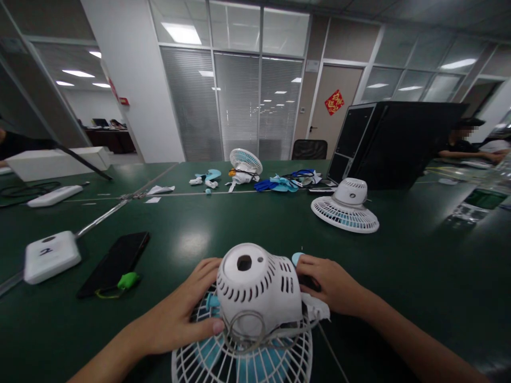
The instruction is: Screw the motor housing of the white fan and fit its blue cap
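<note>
A small white fan (255, 298) lies face down on the green table (247, 223) right in front of me, its vented motor housing up and blue blades showing through the grille. My left hand (179, 319) rests against the housing's left side, thumb pressed on the grille rim. My right hand (331, 284) is closed at the housing's right side, fingers curled over a dark part beside a small light-blue piece (296, 258); what they hold is hidden.
A second fan (346, 207) lies face down farther right. A black phone (115, 261) with a green tag and a white box (50, 256) sit left. Fan parts and a third fan (244, 166) lie at the back. A black case (391, 141) stands right; a person sits behind it.
</note>
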Demonstrator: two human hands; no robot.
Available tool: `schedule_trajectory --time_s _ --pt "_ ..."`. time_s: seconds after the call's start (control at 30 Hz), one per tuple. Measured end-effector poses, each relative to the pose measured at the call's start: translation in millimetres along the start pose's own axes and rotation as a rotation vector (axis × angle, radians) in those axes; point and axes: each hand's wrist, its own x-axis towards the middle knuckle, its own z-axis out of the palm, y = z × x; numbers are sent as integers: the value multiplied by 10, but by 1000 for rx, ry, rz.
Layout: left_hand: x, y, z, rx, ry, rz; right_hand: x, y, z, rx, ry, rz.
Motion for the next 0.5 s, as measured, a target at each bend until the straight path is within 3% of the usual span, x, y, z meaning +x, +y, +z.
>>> schedule_trajectory --time_s 0.17,0.33,0.5 --pt "4 8 -3 9 0 5 -43 58 11 33 45 80" --pt "-1 -16 -4 1 9 18 -11 186 -56 299 38 75" --pt "6 10 -15 5 10 21 29 464 -264 463 224 159"
